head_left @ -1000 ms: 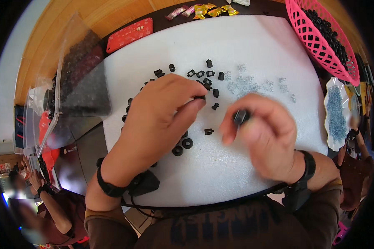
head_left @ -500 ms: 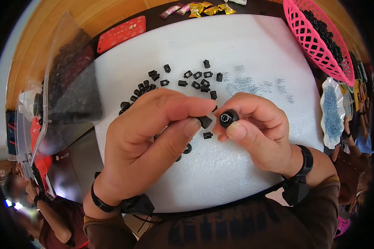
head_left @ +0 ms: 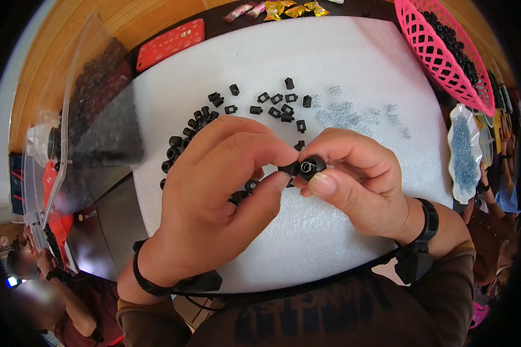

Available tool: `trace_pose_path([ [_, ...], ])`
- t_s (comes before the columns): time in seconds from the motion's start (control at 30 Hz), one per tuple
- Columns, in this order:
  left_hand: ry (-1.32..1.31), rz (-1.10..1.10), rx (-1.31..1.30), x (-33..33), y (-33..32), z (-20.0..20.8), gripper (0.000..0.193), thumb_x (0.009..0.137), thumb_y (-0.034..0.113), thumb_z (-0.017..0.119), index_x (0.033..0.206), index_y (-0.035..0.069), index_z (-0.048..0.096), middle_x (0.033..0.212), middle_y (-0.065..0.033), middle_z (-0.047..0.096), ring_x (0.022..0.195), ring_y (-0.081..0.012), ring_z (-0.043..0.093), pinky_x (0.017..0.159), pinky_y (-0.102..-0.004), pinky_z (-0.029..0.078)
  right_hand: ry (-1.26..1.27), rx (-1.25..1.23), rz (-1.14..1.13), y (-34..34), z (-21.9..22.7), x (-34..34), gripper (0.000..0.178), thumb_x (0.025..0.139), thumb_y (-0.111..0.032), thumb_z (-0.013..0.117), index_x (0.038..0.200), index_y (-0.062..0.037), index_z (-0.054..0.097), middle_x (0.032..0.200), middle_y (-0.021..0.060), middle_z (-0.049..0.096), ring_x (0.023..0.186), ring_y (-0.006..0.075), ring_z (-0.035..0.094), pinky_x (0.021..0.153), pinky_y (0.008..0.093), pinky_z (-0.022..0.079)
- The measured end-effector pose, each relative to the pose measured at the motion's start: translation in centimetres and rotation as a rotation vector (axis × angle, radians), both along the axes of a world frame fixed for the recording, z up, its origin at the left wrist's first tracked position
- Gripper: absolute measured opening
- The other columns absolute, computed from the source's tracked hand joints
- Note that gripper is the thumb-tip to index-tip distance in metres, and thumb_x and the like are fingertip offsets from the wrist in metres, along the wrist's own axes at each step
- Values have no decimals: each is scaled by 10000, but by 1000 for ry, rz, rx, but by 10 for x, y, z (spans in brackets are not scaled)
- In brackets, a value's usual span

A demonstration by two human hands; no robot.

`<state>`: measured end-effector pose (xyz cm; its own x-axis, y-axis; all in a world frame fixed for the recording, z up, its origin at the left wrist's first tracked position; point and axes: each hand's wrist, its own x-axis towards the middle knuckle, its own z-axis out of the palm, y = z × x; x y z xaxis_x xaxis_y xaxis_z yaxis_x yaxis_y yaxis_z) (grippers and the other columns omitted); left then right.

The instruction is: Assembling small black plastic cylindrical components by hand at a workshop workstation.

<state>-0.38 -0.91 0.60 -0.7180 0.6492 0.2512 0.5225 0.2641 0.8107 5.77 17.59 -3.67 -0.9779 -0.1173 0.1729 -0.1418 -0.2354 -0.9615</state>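
Between the thumb and index finger of my right hand (head_left: 364,179) sits a round black plastic cord-lock shell (head_left: 317,162), its open end up. A small metal spring (head_left: 308,168) shows inside that opening. My left hand (head_left: 217,173) pinches a small black plastic cord-lock plunger (head_left: 289,169), mostly covered by the fingertips, right beside the shell; whether the two touch is hard to tell. Beyond my hands several loose black plungers (head_left: 274,111) lie scattered on the white foam sheet (head_left: 359,52). Rounded black shells (head_left: 172,153) are grouped left of them, partly behind my left hand.
Loose springs (head_left: 341,115) lie on the foam at the right. A white scalloped dish (head_left: 457,113) of springs and a pink basket (head_left: 408,34) of black parts stand farther right. At left is a clear plastic bin (head_left: 139,133). A red phone-shaped case (head_left: 171,43) and wrapped candies (head_left: 295,10) lie at the back.
My left hand has moved right, bringing the plunger up against or close beside the shell. My right hand has shifted slightly left, still holding the shell with its spring.
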Motion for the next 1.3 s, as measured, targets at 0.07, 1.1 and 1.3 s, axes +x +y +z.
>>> trace_pose_path([
  [0.07,70,-23,-24,-1,-1,1,230,732,-76,598,949,-1,616,933,-91,580,759,-129,523,686,-238,419,-11,0,24,1,1,0,158,893,-78,603,1024,10,594,834,10,575,730,63,484,678,201,412],
  [1.1,-96,-5,54,3,-2,2,229,829,104,634,1027,-7,664,891,-84,607,828,-148,559,750,-255,428,-133,-175,97,1,0,3,162,905,-123,610,1013,-2,607,851,-6,576,765,39,493,669,185,413],
  [1.3,152,12,-69,6,-1,4,235,799,23,640,1031,-6,668,876,-88,598,786,-152,561,694,-238,434,-146,-158,101,0,-3,3,145,898,-123,619,987,-8,611,819,-14,568,733,41,491,638,193,411],
])
